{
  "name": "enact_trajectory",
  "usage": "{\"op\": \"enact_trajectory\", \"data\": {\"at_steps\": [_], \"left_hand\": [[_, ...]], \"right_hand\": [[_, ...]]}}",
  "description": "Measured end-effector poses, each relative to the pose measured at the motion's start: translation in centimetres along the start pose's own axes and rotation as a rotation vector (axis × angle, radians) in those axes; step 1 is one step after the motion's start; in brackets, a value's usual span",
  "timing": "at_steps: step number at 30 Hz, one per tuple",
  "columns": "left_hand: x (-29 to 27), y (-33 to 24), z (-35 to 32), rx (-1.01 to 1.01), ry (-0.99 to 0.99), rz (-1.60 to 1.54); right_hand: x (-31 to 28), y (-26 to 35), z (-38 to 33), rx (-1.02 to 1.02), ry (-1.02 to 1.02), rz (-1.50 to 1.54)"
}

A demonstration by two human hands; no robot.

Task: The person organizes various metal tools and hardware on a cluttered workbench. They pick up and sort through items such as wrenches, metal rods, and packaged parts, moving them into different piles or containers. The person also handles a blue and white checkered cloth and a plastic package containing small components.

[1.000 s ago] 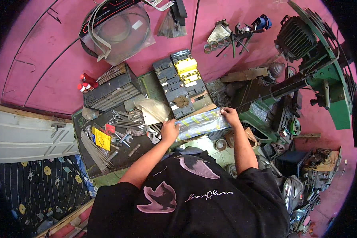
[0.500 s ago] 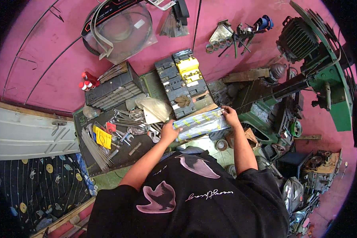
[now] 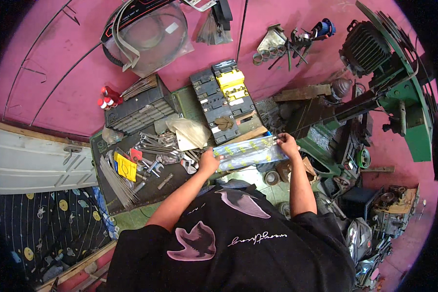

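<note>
A long, shiny plastic packet (image 3: pixel 253 152), clear and bluish with yellow-green print, stretches between my hands at the near edge of the bench. My left hand (image 3: pixel 209 163) grips its left end, fingers wrapped round the edge. At the other end, my right hand (image 3: pixel 289 145) pinches the upper right corner. What the packet contains is too blurred by shine to make out. Just beyond it lies a wooden strip (image 3: pixel 250 135), beside the black and yellow plastic cases (image 3: pixel 224 104).
Left of my left hand, the dark bench top (image 3: pixel 168 192) carries wrenches (image 3: pixel 155 168), thin rods (image 3: pixel 118 182) and a yellow packet (image 3: pixel 126 168). A drawer cabinet (image 3: pixel 143 109) stands behind them. A green machine (image 3: pixel 321 141) rises to the right.
My right hand has shifted slightly right and down, and the packet looks narrower and flatter. A small blue spot now shows above its right end. My left hand has barely moved.
</note>
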State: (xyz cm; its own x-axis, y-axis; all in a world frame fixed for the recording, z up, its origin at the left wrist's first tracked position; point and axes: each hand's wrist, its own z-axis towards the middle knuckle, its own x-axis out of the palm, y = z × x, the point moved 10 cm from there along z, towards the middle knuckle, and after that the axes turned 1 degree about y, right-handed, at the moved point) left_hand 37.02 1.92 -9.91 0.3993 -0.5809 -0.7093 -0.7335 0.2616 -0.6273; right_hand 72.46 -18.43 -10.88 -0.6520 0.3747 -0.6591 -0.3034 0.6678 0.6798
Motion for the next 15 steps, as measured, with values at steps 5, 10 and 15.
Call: {"op": "enact_trajectory", "data": {"at_steps": [5, 10, 15], "left_hand": [[0.0, 0.1, 0.0, -0.020, 0.002, 0.014], [-0.1, -0.4, -0.3, -0.050, 0.023, 0.023], [0.4, 0.2, 0.1, -0.013, 0.024, 0.009]], "right_hand": [[-1.0, 2.1, -1.2, 0.135, 0.022, -0.301], [-0.1, 0.8, -0.4, 0.134, 0.013, -0.263], [1.6, -0.7, 1.4, 0.034, 0.135, -0.022]]}}
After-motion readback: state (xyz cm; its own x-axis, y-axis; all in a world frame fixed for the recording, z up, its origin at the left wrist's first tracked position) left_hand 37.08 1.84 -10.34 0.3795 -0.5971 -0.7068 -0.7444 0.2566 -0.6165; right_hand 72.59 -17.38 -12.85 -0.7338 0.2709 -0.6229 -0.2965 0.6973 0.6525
